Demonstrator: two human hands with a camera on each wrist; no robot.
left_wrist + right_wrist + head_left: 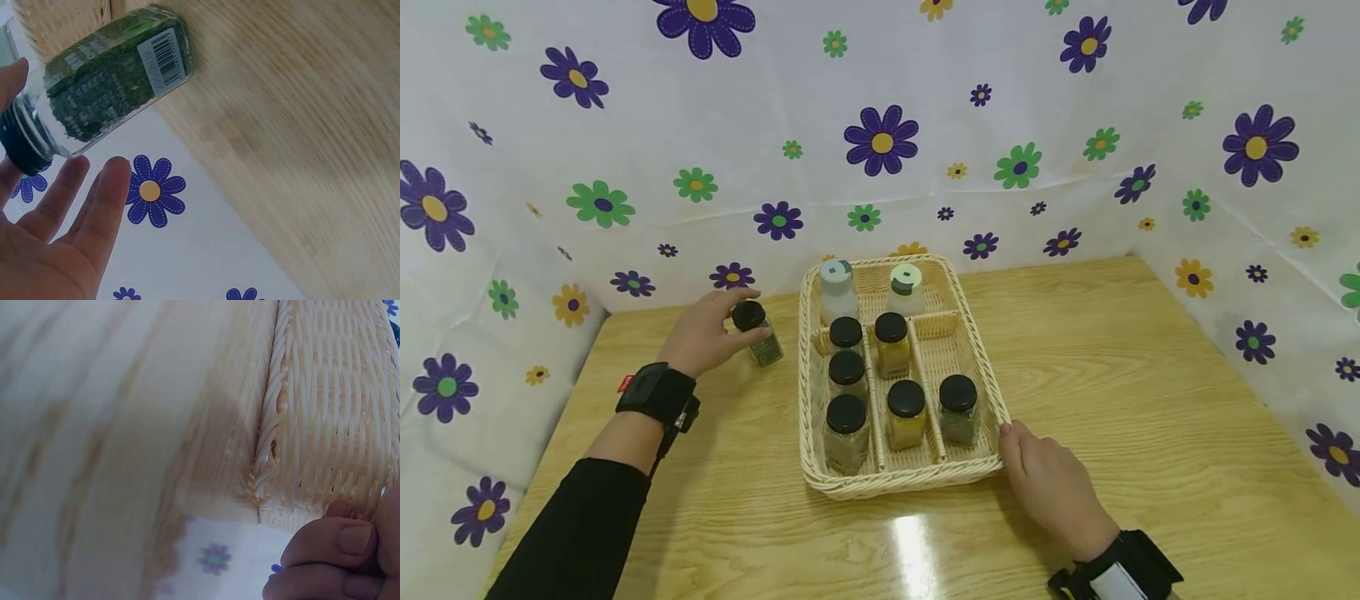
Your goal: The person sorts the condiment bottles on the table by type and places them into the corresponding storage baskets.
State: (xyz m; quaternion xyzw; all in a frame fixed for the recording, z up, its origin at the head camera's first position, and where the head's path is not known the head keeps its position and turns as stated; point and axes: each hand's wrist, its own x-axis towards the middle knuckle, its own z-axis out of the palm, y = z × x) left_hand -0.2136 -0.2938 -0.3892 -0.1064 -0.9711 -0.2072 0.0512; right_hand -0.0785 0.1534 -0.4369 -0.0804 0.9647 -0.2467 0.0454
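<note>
A dried-herb jar (765, 350) with a black lid and square glass body is at the table's left, beside the basket. My left hand (702, 333) pinches it near the lid with thumb and finger. In the left wrist view the jar (115, 75) shows green flakes and a barcode label; the other fingers spread away from the glass. With my right hand (1051, 482) I grip the near right corner of a wicker basket (917, 479). Curled fingers show by the weave (331, 425) in the right wrist view.
Black-lidded jars stand in the basket's long compartments: three on the left, two yellow-filled jars (907, 427) in the middle, a dark green one (958, 421) at right. Two white-capped bottles (838, 296) occupy the back compartment. A flowered cloth (820, 108) borders the wooden table (1112, 367).
</note>
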